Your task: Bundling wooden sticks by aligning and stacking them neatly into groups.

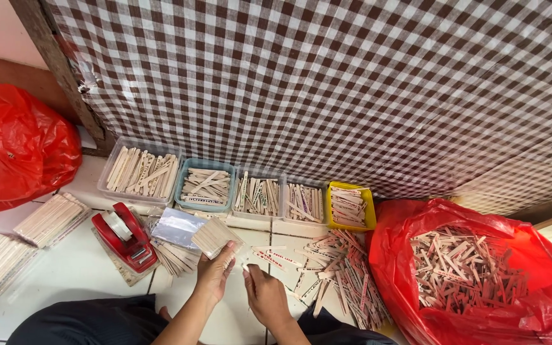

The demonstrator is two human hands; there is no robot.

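Seated on a white tiled floor (65,281), a person works over a spread of flat wooden sticks. The left hand (215,271) is closed around a wrapped bundle of sticks (215,237), thumb and fingers gripping its lower end, just right of the red tape dispenser (124,237). The right hand (264,295), a little further right of the dispenser, has its fingers curled in close to the bundle; whether it grips anything cannot be made out. Behind the dispenser, against a brown checked cloth (352,89), stands a row of stick-filled trays: three clear ones, a blue one (205,184) and a yellow one (350,206). Far right of the dispenser, a red plastic bag (544,268) lies open, full of sticks, with a loose heap of sticks (343,271) beside it. Left of the dispenser lie more wrapped bundles (51,218) and a second red bag (20,147).
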